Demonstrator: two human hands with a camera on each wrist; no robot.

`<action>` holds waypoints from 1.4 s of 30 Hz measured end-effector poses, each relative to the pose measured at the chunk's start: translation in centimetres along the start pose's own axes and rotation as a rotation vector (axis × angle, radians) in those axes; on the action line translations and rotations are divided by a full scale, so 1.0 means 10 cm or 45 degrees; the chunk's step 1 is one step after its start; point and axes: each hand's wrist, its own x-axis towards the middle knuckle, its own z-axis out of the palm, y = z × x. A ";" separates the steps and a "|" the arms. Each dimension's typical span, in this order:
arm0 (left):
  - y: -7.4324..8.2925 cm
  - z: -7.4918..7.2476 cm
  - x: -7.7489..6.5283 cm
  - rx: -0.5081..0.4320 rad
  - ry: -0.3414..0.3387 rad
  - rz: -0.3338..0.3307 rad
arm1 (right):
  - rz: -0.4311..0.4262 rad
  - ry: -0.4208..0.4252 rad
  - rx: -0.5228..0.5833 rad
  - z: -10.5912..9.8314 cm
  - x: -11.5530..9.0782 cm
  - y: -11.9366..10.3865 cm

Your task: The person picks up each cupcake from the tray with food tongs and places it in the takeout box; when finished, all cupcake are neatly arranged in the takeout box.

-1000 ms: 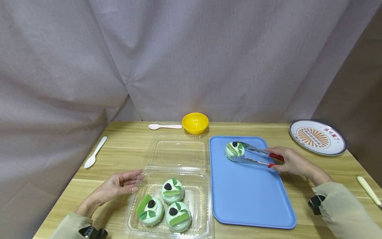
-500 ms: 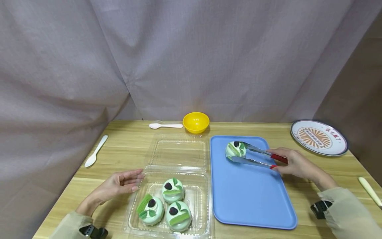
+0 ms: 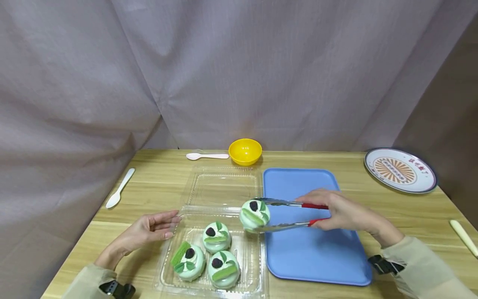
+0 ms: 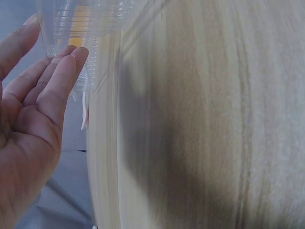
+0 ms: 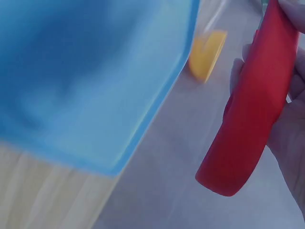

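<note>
My right hand [image 3: 347, 211] grips red-handled metal tongs [image 3: 281, 227]; a red handle [image 5: 252, 105] fills much of the right wrist view. Between the tong tips is a pale green cake [image 3: 254, 215] with a dark berry and green leaves, above the right edge of a clear plastic container [image 3: 248, 265]. Three similar cakes, including a front one [image 3: 224, 270], sit inside this container, whose lid [image 3: 224, 190] lies folded back. My left hand [image 3: 143, 232] is at the container's left rim, fingers extended; in the left wrist view, its fingertips [image 4: 66, 67] meet the clear plastic.
A blue tray [image 3: 317, 261] lies beneath the tongs and right hand. Behind are a yellow bowl [image 3: 245, 152] and a pink spoon [image 3: 207, 156]. A white spoon [image 3: 120, 189] lies left; a patterned plate [image 3: 400, 170] and a cream handle [image 3: 464, 237] lie right, on the wooden table [image 3: 157, 182].
The right hand has carried the cake in the tongs from the upper part of the blue tray leftward and nearer, to over the container's right edge. My left hand has stayed put.
</note>
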 end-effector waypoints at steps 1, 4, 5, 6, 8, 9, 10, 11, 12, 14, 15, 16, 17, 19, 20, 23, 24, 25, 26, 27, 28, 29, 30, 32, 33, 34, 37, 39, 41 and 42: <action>0.00 0.00 0.00 -0.001 -0.001 0.001 | -0.011 -0.020 -0.020 0.02 0.04 -0.05; 0.00 0.00 0.00 -0.001 0.000 0.002 | -0.024 -0.091 -0.036 0.05 0.13 -0.14; 0.00 0.00 0.00 0.000 0.002 0.001 | -0.041 -0.103 -0.043 0.06 0.16 -0.16; 0.00 0.00 0.00 0.002 0.002 -0.001 | -0.067 -0.105 -0.050 0.07 0.18 -0.17; 0.00 0.00 -0.01 0.004 0.002 -0.006 | -0.108 -0.110 -0.062 0.09 0.23 -0.20; 0.00 0.00 -0.01 0.005 0.003 -0.006 | -0.122 -0.113 -0.070 0.09 0.24 -0.21; 0.00 0.00 -0.01 0.006 0.002 -0.007 | -0.136 -0.112 -0.083 0.10 0.26 -0.21; 0.00 0.01 -0.01 0.006 0.002 -0.008 | -0.145 -0.112 -0.093 0.10 0.27 -0.22; 0.01 0.01 -0.01 0.007 0.002 -0.008 | -0.150 -0.113 -0.104 0.10 0.29 -0.24; 0.01 0.01 -0.01 0.012 0.006 -0.012 | -0.145 -0.126 -0.125 0.10 0.32 -0.26; 0.01 0.01 -0.01 0.017 0.006 -0.013 | -0.140 -0.135 -0.134 0.09 0.33 -0.27; 0.01 0.01 -0.01 0.020 0.009 -0.021 | -0.137 -0.142 -0.147 0.09 0.35 -0.29; 0.01 0.01 -0.02 0.025 0.011 -0.025 | -0.137 -0.152 -0.157 0.08 0.36 -0.30; 0.01 0.01 -0.02 0.028 0.012 -0.031 | -0.124 -0.182 -0.173 0.06 0.39 -0.33; 0.01 0.01 -0.02 0.030 0.012 -0.030 | -0.119 -0.195 -0.178 0.05 0.40 -0.35; 0.01 0.01 -0.03 0.027 0.010 -0.021 | -0.096 -0.242 -0.183 0.02 0.44 -0.40; 0.01 0.01 -0.03 0.024 0.009 -0.020 | -0.085 -0.257 -0.182 0.02 0.45 -0.41; 0.00 0.01 -0.03 0.022 0.009 -0.019 | -0.078 -0.269 -0.184 0.01 0.46 -0.43; 0.00 0.01 -0.03 0.022 0.009 -0.018 | -0.074 -0.278 -0.186 0.00 0.47 -0.44; 0.00 0.01 -0.03 0.018 0.008 -0.020 | -0.070 -0.286 -0.190 -0.01 0.47 -0.45; 0.01 0.02 -0.03 0.014 0.008 -0.021 | -0.066 -0.293 -0.192 -0.01 0.48 -0.46; 0.01 0.02 -0.03 0.011 0.009 -0.025 | -0.066 -0.296 -0.194 -0.02 0.48 -0.47; 0.01 0.02 -0.03 0.009 0.009 -0.026 | -0.065 -0.300 -0.196 -0.03 0.48 -0.48; 0.01 0.02 -0.02 0.007 0.006 -0.023 | -0.063 -0.305 -0.200 -0.05 0.48 -0.49; 0.01 0.02 -0.02 0.007 0.005 -0.019 | -0.064 -0.307 -0.201 -0.05 0.48 -0.49; 0.01 0.01 -0.02 0.010 0.005 -0.019 | -0.074 -0.307 -0.204 -0.06 0.49 -0.50; 0.00 0.01 -0.02 0.017 0.003 -0.021 | -0.096 -0.308 -0.213 -0.09 0.50 -0.51; 0.00 0.01 -0.02 0.020 0.005 -0.034 | -0.099 -0.315 -0.214 -0.10 0.51 -0.52; 0.00 0.01 -0.01 0.018 0.004 -0.041 | -0.087 -0.321 -0.218 -0.12 0.52 -0.53; 0.00 0.01 -0.01 0.016 0.003 -0.042 | -0.079 -0.326 -0.219 -0.12 0.53 -0.54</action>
